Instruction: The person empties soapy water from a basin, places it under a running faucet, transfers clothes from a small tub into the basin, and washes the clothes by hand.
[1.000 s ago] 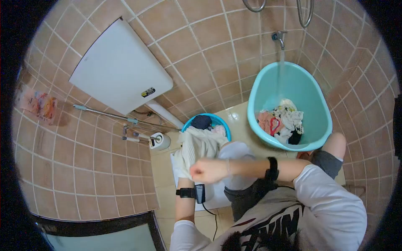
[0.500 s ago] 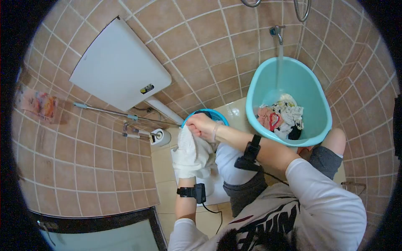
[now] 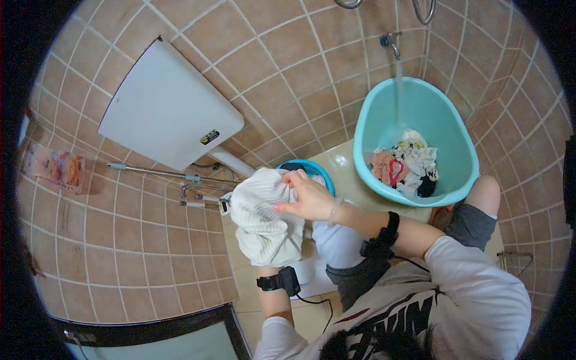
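1. White ribbed garment [image 3: 258,219] hangs bunched in front of the person, above the floor and on the near side of the small blue basin.
2. The right hand [image 3: 312,195] lies against the garment's side, thumb and fingers parted, fingertips touching the fabric. The left hand is covered by the cloth; only the left forearm [image 3: 275,303] shows below it, so I cannot tell whether those fingers grip.
3. Black armbands circle both arms, the left one carrying a small box [image 3: 289,281] with a dark cable.
4. Under the arms, a smooth white surface [image 3: 309,282] is set among beige floor tiles [image 3: 345,163], which shine with reflected light near the wall.
5. Just behind the garment, the small blue basin [image 3: 326,174] stands on the floor, partly hidden, with dark cloth inside.
6. To its right, well apart from the garment, a large turquoise tub [image 3: 444,120] holds a heap of clothes [image 3: 411,165] in white, peach, red and black.
7. Water falls into it from a metal tap [image 3: 393,45] on the wall.
8. Brown tiles [image 3: 288,72] with pale grout cover the walls. On the left are a white box [image 3: 171,108] bearing a label, a white pipe [image 3: 233,161] below it, and a slim pole [image 3: 153,172].
9. At lower left, a dark frame [image 3: 144,319] borders a pale panel [image 3: 162,347].
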`<state>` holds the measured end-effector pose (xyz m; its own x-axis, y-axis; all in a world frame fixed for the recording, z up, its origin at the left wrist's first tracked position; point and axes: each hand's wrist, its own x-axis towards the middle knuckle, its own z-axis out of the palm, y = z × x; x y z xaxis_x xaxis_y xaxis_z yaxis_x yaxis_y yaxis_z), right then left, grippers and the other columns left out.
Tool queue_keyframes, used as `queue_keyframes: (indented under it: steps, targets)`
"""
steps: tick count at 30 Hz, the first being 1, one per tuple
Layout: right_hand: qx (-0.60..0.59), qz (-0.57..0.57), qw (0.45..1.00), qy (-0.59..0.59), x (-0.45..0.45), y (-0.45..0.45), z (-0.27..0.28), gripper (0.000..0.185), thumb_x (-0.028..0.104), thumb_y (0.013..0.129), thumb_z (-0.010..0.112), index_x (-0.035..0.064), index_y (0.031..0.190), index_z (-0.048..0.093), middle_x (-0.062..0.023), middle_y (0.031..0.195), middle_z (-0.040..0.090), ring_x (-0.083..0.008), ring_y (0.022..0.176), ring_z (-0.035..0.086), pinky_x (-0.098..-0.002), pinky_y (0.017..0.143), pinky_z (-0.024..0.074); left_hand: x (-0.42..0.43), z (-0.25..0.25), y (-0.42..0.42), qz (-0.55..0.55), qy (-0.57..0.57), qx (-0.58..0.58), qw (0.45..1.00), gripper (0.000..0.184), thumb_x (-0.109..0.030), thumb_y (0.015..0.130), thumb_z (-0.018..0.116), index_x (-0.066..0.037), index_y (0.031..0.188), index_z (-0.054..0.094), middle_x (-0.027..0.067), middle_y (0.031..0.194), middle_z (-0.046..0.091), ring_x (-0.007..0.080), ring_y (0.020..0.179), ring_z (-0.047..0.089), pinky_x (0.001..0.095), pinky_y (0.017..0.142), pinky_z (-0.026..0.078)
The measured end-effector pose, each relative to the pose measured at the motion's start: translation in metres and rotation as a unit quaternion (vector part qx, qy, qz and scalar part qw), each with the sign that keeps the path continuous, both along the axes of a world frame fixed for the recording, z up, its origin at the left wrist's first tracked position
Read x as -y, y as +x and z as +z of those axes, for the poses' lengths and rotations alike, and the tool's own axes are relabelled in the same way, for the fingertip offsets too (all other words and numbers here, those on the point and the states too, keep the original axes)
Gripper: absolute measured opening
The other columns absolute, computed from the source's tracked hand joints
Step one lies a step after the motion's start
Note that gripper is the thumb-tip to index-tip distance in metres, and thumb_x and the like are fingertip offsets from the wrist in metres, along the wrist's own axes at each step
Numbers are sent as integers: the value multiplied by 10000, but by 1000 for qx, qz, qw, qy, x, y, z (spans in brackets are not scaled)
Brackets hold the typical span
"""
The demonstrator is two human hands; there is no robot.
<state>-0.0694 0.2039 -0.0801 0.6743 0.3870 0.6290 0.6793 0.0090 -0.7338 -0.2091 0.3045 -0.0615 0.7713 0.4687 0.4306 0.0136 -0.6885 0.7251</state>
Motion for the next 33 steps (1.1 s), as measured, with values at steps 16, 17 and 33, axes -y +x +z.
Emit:
queue_keyframes:
  steps: [16,17,33]
  targets:
    - [-555,323,694,324,3,41,58,135,169,840,520,49,862,576,-34,760,587,-114,701,569,-254,641,459,25,-38,21,9,-91,-39,995,464,-229,782,627,-39,1174,469,85,1048,578,214,932,554,303,836,433]
    - [-539,315,711,324,1,42,55,138,178,842,524,52,873,571,-31,756,584,-110,688,567,-256,637,460,26,-39,22,12,-94,-38,995,464,-227,783,625,-39,1177,467,84,1051,576,213,935,552,302,840,431]
    - [-62,190,941,-273,-18,36,19,380,348,791,566,-13,903,604,-233,906,590,-349,872,559,-402,776,438,37,-29,37,-43,-94,-72,992,467,-182,807,598,-35,1213,421,76,1108,550,201,984,528,288,896,398]
